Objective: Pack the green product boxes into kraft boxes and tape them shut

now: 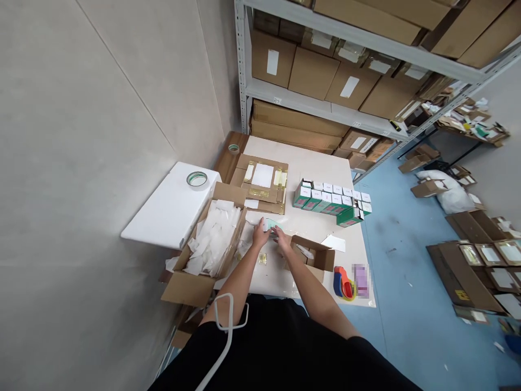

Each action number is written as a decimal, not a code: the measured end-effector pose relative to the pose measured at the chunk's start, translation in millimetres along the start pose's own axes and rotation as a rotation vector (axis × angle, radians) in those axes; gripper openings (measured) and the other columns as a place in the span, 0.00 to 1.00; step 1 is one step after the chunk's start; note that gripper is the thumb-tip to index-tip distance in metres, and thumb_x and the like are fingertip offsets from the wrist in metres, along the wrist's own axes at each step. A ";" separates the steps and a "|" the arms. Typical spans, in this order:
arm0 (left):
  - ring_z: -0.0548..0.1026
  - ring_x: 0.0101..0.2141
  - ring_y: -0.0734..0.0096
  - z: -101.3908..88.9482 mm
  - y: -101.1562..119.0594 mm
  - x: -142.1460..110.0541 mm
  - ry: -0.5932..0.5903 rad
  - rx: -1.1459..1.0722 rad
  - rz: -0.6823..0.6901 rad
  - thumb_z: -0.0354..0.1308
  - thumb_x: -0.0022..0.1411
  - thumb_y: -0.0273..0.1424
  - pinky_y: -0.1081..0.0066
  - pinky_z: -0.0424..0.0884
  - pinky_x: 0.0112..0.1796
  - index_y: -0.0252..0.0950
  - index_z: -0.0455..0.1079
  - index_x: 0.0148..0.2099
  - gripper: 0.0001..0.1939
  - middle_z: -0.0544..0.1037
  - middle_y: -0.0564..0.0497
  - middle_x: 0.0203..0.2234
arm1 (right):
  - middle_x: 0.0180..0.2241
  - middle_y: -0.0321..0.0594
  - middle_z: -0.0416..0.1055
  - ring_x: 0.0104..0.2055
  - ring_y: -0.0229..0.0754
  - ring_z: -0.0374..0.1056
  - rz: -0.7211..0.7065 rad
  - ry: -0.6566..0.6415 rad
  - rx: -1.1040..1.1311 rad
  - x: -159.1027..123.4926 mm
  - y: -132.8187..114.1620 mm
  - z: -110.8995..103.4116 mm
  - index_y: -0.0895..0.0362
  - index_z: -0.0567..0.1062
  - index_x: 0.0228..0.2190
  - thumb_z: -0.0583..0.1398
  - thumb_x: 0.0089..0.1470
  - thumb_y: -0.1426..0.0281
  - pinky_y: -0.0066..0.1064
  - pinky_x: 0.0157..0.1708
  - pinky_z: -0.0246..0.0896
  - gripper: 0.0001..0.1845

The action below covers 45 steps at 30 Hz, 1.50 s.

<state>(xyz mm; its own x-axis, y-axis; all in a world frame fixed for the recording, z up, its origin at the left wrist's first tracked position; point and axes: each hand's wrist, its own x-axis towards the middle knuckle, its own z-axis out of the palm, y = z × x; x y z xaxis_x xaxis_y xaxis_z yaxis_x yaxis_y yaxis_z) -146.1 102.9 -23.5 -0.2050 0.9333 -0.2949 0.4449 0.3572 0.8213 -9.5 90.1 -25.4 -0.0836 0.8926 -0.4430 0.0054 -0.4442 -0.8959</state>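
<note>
Over the white table [325,160] my left hand [259,236] grips one end of a small green-and-white box [269,224]. The fingers of my right hand [281,240] are closed on its other end. Fine detail of the box is too small to read. Just right of my right hand stands an open brown carton [324,258] with some pale material inside. Farther back, several green-and-white boxes [331,200] stand in rows, and one lies in front at their right end.
A large open carton [191,288] full of white packing sheets [215,233] stands left. Flattened cardboard [241,172] lies behind my hands. A tape roll [197,180] rests on a white board [163,212]. A tape dispenser [344,283] is front right; loaded shelving [293,98] rises behind.
</note>
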 end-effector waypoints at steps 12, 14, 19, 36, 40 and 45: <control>0.70 0.62 0.54 -66.7 -0.1 -47.8 0.163 -0.160 0.234 0.60 0.68 0.39 0.57 0.66 0.63 0.46 0.55 0.76 0.37 0.70 0.43 0.63 | 0.70 0.39 0.61 0.73 0.51 0.54 -0.032 0.133 -0.067 -8.6 -5.7 -10.1 0.49 0.70 0.65 0.64 0.53 0.47 0.46 0.72 0.46 0.41; 0.66 0.66 0.56 -75.5 2.3 -53.9 0.141 -0.177 0.259 0.57 0.71 0.40 0.59 0.64 0.65 0.48 0.52 0.77 0.36 0.66 0.46 0.68 | 0.71 0.39 0.59 0.74 0.52 0.53 -0.046 0.161 -0.062 -14.3 -11.7 -15.3 0.49 0.67 0.67 0.64 0.53 0.47 0.46 0.72 0.46 0.45; 0.60 0.70 0.56 -59.7 16.2 -65.7 0.066 -0.228 0.222 0.48 0.76 0.43 0.59 0.61 0.67 0.46 0.46 0.79 0.34 0.61 0.48 0.72 | 0.70 0.36 0.60 0.72 0.51 0.56 -0.089 0.232 -0.033 -45.7 -26.1 -47.5 0.49 0.62 0.70 0.61 0.58 0.46 0.44 0.71 0.50 0.44; 0.56 0.72 0.48 83.5 43.0 -101.7 -0.337 0.095 0.285 0.56 0.69 0.35 0.52 0.61 0.67 0.38 0.49 0.78 0.39 0.49 0.41 0.76 | 0.72 0.44 0.57 0.74 0.52 0.52 -0.100 0.663 -0.096 -137.9 11.4 -181.5 0.54 0.61 0.70 0.60 0.57 0.53 0.48 0.72 0.48 0.44; 0.57 0.71 0.45 90.5 30.7 -97.8 -0.392 0.258 0.365 0.63 0.62 0.32 0.50 0.56 0.69 0.38 0.63 0.71 0.36 0.59 0.39 0.72 | 0.70 0.46 0.60 0.73 0.53 0.54 -0.123 0.624 -0.120 -135.1 14.2 -195.5 0.54 0.66 0.67 0.62 0.55 0.55 0.48 0.72 0.48 0.41; 0.48 0.73 0.34 98.7 15.4 -97.7 -0.515 0.481 0.338 0.75 0.49 0.34 0.45 0.56 0.67 0.38 0.70 0.66 0.42 0.49 0.36 0.75 | 0.68 0.44 0.64 0.72 0.54 0.56 -0.136 0.555 -0.100 -143.3 16.0 -206.1 0.51 0.69 0.64 0.62 0.54 0.57 0.50 0.71 0.52 0.37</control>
<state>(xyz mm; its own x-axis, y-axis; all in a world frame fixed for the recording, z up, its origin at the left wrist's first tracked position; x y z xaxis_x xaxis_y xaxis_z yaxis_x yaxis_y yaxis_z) -33.2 20.9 -30.3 0.3867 0.8520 -0.3528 0.7645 -0.0823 0.6393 207.9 -28.9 17.1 0.4446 0.8600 -0.2505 0.1271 -0.3374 -0.9327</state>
